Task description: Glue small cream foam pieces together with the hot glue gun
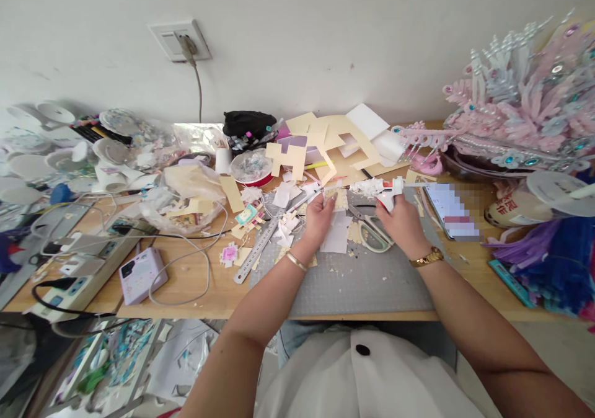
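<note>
Nearest, along the front edge of the wooden worktop, one flat, grey, gridded cutting mat, dotted with tiny pale crumbs. Over the middle of the mat, two bare hands, well apart. In the right hand, one hard plastic glue gun, white with a red-orange part, nozzle towards the left hand, whitish clumps about its front; right fingers wrapped around the handle. Left fingers bent towards one another, close to one slim white stick; impossible to tell whether pinched or just beside. Between the hands, on the mat, one pair of scissors with pale looped handles, and one thin, whitish sheet.

Across the mat's left edge, one straight metal ruler; farther left, one lilac, rounded box and one long power strip. Right of the mat, one glossy phone, one lidded cup, and fuzzy purple and blue stems, too many to count. Beyond the mat, overlapping smooth cream card, cut angular, and one round white dish with a red side. Far right, pink, plush, beaded ornaments.
</note>
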Demonstrator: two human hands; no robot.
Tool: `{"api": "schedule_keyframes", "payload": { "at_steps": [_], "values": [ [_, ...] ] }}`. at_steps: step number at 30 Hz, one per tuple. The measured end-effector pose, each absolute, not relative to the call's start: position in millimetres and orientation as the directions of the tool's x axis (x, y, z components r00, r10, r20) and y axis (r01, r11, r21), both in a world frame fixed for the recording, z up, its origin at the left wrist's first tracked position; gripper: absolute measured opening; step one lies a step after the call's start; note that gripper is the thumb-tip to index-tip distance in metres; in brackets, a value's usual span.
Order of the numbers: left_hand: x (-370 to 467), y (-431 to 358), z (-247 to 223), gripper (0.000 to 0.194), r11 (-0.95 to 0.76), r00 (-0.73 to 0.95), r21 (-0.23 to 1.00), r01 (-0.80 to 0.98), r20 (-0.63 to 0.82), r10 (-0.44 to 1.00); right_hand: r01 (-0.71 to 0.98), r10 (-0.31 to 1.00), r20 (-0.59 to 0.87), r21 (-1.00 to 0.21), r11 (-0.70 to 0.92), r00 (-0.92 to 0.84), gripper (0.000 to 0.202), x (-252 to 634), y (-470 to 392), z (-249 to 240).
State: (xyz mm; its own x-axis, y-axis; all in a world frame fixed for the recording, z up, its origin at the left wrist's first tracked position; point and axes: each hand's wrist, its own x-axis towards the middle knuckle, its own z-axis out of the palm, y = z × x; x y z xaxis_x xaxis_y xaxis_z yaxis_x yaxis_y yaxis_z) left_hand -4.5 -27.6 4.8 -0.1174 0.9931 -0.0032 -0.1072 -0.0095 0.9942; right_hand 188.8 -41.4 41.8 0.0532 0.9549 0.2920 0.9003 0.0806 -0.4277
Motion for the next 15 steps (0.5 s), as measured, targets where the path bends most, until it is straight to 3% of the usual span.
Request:
{"api": "schedule_keyframes", "payload": {
  "at_steps": [15],
  "values": [
    [-4.3,-27.2,9.4,0.034,-0.040,-0.131,0.992,-0.116,0.025,0.991,0.905,0.958,0.282,-0.421,0.069,0.058,0.037,189.6,-40.2,41.5]
  ]
}}
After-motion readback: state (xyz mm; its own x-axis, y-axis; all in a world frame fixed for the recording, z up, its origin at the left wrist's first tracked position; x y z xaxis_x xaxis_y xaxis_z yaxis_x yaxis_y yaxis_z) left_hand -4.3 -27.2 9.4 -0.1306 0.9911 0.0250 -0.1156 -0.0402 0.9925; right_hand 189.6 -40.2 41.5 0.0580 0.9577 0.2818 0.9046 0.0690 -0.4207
